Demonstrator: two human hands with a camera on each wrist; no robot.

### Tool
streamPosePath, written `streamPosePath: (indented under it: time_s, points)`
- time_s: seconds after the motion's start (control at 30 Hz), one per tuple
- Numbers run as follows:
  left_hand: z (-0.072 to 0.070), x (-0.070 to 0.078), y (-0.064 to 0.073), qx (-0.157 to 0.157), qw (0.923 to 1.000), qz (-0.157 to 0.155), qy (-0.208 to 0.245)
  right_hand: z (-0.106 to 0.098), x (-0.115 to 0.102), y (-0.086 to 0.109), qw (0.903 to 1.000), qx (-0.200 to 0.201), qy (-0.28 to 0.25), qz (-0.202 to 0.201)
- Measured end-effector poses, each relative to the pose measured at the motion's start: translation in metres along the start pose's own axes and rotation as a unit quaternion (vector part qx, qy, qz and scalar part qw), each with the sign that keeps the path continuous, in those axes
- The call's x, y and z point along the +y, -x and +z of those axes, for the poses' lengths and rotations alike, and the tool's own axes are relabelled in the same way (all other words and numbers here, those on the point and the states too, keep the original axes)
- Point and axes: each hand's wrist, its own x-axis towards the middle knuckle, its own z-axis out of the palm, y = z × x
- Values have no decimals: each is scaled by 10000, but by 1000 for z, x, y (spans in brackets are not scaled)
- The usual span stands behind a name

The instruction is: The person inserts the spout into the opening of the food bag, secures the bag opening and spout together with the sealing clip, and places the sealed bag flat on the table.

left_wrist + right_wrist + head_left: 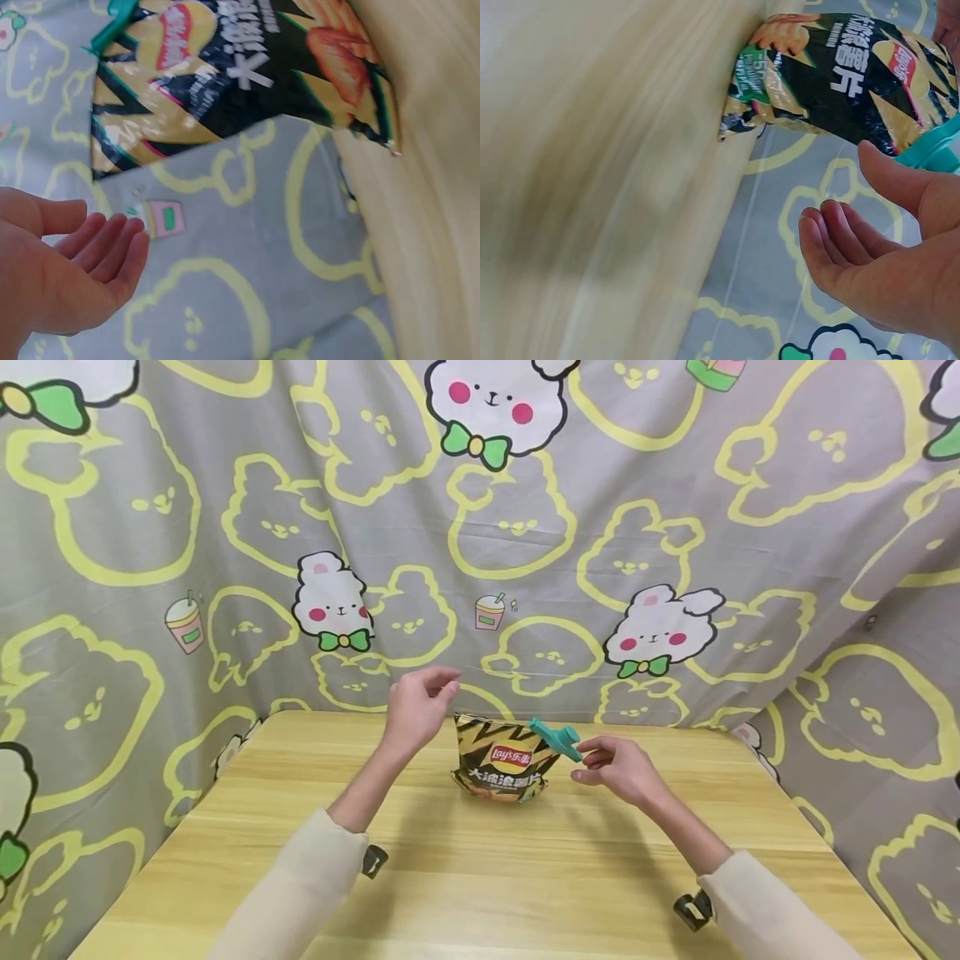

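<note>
A black-and-gold bag of Lay's chips [498, 764] stands on the wooden table. A teal bag clip [558, 739] with a round spout-like part sits slanted across the bag's upper right corner. Beside the bag's upper left corner is my left hand [420, 706], its fingers loosely bent around nothing; the left wrist view shows a gap between this hand [75, 262] and the bag [217, 82]. My right hand [618, 767] is at the clip's lower end, thumb and fingers apart. In the right wrist view the thumb [892, 176] overlaps the clip [934, 150]; whether it touches is unclear.
The light wooden table [510, 877] extends in front of the bag and to both sides. A grey curtain [420, 535] with yellow animal outlines hangs behind the table and along its sides. Dark wrist devices [693, 910] are on both sleeves.
</note>
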Motion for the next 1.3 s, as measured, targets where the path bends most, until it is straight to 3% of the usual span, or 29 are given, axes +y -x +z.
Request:
streamPosePath:
  time_s: [0.2,0.47,0.63,0.9,1.3]
  points:
    - [-2,-25,2,-96,9993,-363,-94,7,12,1,9996,100,-216,154]
    - [4,-57,14,-607,9938,-878,-312,26,25,1,9974,138,-615,355]
    - [15,-72,25,-955,9893,-1093,-121,44,28,3,9950,295,-852,439]
    - [29,-85,39,-1382,9797,-1445,142,69,24,-1,9878,500,-1365,567]
    - [42,-94,52,-1759,9716,-1511,478,91,20,-6,9777,704,-1823,766]
